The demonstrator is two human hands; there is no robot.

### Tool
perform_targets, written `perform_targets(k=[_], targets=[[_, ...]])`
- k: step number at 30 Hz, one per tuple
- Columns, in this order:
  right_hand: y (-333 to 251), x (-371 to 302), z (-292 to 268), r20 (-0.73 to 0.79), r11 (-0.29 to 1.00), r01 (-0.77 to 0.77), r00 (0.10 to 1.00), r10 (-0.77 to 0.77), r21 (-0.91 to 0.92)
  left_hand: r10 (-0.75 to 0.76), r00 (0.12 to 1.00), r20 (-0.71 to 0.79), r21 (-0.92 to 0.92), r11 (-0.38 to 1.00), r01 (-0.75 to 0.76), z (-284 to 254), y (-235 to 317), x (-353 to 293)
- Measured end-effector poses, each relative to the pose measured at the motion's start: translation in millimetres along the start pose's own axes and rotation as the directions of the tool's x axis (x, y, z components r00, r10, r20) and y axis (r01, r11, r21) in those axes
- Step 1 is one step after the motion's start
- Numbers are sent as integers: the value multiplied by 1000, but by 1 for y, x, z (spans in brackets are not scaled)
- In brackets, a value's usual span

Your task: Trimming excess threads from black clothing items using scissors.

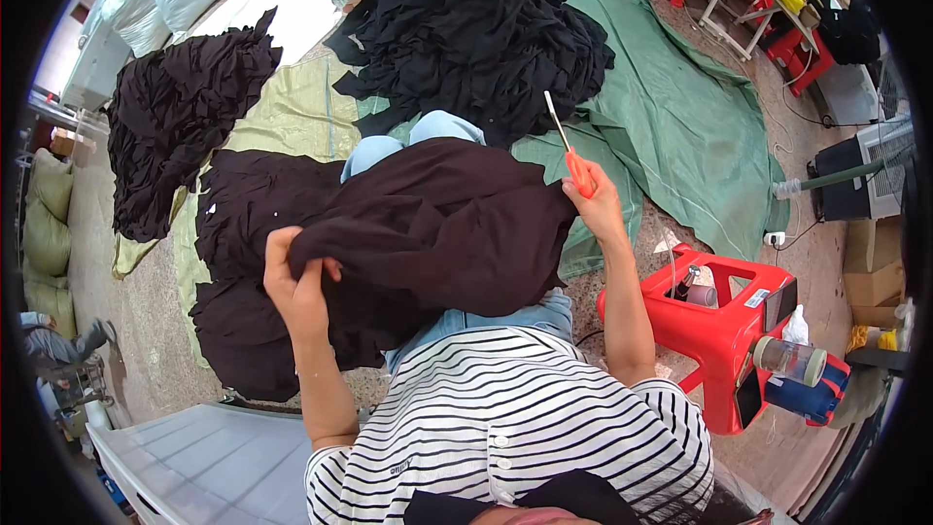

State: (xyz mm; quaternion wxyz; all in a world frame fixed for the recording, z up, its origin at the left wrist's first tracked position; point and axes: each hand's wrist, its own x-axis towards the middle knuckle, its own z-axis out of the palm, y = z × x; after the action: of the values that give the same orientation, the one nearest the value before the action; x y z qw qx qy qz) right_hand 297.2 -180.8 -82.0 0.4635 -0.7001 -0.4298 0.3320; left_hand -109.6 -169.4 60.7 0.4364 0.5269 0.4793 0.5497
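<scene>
Left hand [296,282] clutches dark garment [437,224]; green tarp [680,126] on floor.

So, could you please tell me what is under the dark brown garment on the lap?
Under the dark brown garment, light-blue jeans knees show at its top edge and a waistband below; the thighs between are covered.

garment [437,233] across lap, clothes heap [476,29] ahead on tarp [680,136], stool [724,321] right, second pile [175,117] left

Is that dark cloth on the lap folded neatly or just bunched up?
Bunched up. The dark cloth drapes loosely over the knees in uneven folds, and the left hand gathers one edge into a wad.
</scene>
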Motion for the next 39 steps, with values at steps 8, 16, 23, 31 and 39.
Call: perform_targets(k=[8, 16, 23, 31, 39], targets=[[19, -5, 2, 140, 998, -17, 990, 9, 61, 62, 896, 439, 742, 537, -401, 43, -25, -7], [-15, -3, 4, 426, 987, 136, 891, -157, 81, 125, 684, 719, 542, 516, -663, 83, -23, -4], [-116, 4, -47, 32, 941, 339, 940, -339, -10, 156, 904, 398, 257, 927, -273, 70, 17, 5], [-258, -58, -93, -298, 735, 641, 672, -677, -224, 30, 703, 711, 442, 759, -479, 3, 145, 24], [-218, -69, -99, -309, 852, 523, 809, -500, -9, -520, 712, 472, 99, 833, 544, -39, 13, -47]])
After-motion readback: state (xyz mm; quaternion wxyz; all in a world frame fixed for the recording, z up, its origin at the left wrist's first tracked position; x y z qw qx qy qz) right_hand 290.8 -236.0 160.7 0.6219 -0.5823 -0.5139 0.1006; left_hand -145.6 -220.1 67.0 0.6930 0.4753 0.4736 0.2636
